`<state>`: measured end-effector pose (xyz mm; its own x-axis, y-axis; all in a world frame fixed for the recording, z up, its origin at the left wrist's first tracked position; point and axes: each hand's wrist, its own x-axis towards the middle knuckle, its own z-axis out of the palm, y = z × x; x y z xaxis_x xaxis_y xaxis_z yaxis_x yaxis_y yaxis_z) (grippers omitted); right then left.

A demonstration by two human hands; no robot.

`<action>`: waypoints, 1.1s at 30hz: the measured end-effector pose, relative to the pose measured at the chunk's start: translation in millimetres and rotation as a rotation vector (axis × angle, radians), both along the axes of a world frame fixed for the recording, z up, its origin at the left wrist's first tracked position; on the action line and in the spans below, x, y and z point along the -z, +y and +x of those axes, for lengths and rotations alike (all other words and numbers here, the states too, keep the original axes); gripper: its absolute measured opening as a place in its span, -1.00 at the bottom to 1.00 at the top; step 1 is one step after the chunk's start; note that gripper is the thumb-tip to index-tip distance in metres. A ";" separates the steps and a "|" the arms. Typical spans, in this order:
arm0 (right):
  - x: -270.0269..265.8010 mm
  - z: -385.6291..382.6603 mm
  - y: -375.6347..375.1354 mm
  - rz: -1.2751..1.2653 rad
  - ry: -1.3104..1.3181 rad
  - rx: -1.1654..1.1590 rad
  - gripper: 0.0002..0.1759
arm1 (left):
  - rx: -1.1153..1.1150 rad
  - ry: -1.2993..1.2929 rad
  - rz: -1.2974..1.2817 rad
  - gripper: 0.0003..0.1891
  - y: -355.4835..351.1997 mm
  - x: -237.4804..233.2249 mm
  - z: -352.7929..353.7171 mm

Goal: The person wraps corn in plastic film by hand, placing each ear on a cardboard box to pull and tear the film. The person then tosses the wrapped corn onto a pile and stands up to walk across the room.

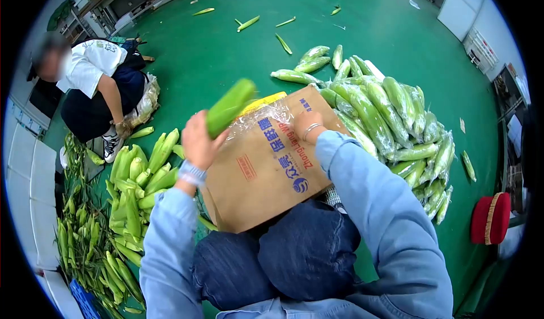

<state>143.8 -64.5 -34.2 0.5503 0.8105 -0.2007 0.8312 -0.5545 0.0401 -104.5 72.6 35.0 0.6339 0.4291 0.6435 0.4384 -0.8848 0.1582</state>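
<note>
My left hand grips a green ear of corn in its husk, raised and tilted over a brown cardboard box that leans against my knees. My right hand rests on the box's top edge, next to clear plastic film and a yellow strip behind it. Blue printed characters run across the box face. Both my sleeves are light blue denim.
A pile of plastic-wrapped corn lies on the green floor to my right. Unwrapped husked corn is heaped at my left, with loose husks beyond. A person squats at the far left. A red stool stands at the right.
</note>
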 end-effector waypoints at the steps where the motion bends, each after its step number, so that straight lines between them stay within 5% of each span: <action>1: 5.4 6.3 0.8 0.065 0.081 -0.054 -0.50 | 0.010 0.041 -0.007 -0.38 7.4 8.1 22.1; 3: 18.0 27.8 -6.8 0.150 0.210 -0.260 -0.58 | -0.075 0.243 -0.070 -0.37 11.7 20.7 50.3; 5: -20.9 37.0 -41.2 0.331 0.888 0.056 -0.67 | -0.105 0.314 -0.098 -0.36 16.6 35.6 67.5; 8: -9.3 68.7 -61.8 0.659 1.242 0.186 -0.77 | -0.151 0.387 -0.227 -0.39 11.3 52.8 70.6; 10: -21.7 67.9 -61.0 0.908 1.811 0.195 -0.80 | -0.072 0.487 -0.122 -0.34 8.6 52.6 65.3; 12: -52.5 33.8 -27.6 1.208 1.832 0.260 -0.82 | -0.086 0.608 -0.190 -0.36 -4.2 47.1 66.6; 14: -31.5 8.1 16.9 1.214 1.232 -0.105 -0.82 | -0.011 0.670 -0.246 -0.37 -10.1 51.5 64.7; 15: -46.0 -25.0 24.6 1.086 1.283 -0.071 -0.80 | 0.016 0.628 -0.270 -0.42 -13.3 50.8 65.5; 16: -5.6 -44.1 49.2 1.081 1.033 -0.258 -0.71 | 0.017 0.636 -0.270 -0.42 -3.6 60.3 64.9; 18: 8.7 -83.9 59.2 0.826 0.164 -0.338 -0.48 | 0.217 0.631 -0.217 -0.46 23.7 88.7 62.6; 22: 4.9 -65.1 46.5 0.746 -0.013 -0.606 -0.16 | -0.026 0.057 -0.046 -0.53 -0.6 40.6 28.7; 23: 3.0 -56.5 43.7 0.652 -0.015 -0.650 -0.19 | -0.157 0.011 -0.016 -0.46 11.6 63.1 7.6; 26: -6.2 -53.8 45.8 0.434 -0.070 -0.729 -0.27 | -0.133 0.266 -0.278 -0.46 -9.6 64.6 -36.4; 31: -13.1 -54.9 56.6 0.367 0.061 -0.643 -0.35 | -0.104 0.485 -0.069 -0.72 -11.6 78.6 -61.3; 33: -10.0 -53.2 47.8 0.383 -0.008 -0.602 -0.37 | -0.074 0.775 0.066 -0.86 -14.1 77.8 -60.4</action>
<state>90.6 -16.7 -24.2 -0.0144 0.9869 0.1608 0.9980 0.0240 -0.0580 -164.8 58.5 -42.8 0.8840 0.4643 0.0549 0.4608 -0.8456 -0.2695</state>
